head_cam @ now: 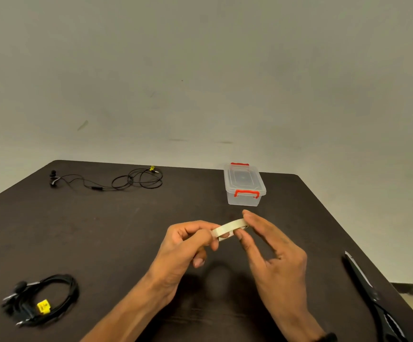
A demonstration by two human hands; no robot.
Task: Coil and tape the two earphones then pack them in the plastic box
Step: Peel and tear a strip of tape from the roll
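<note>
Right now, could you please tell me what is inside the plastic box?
Through the clear walls of the plastic box, nothing shows inside; its lid is on, red latches down.

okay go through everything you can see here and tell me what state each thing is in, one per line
Near earphones: coiled, lying on the table.
Far earphones: uncoiled, cable spread loosely.
Plastic box: lid on, red latches down.
Tape roll: lifted off the table, held between both hands.
Left hand: pinching the roll.
Right hand: fingers around the roll's other side.
Scissors: closed, lying untouched.
</note>
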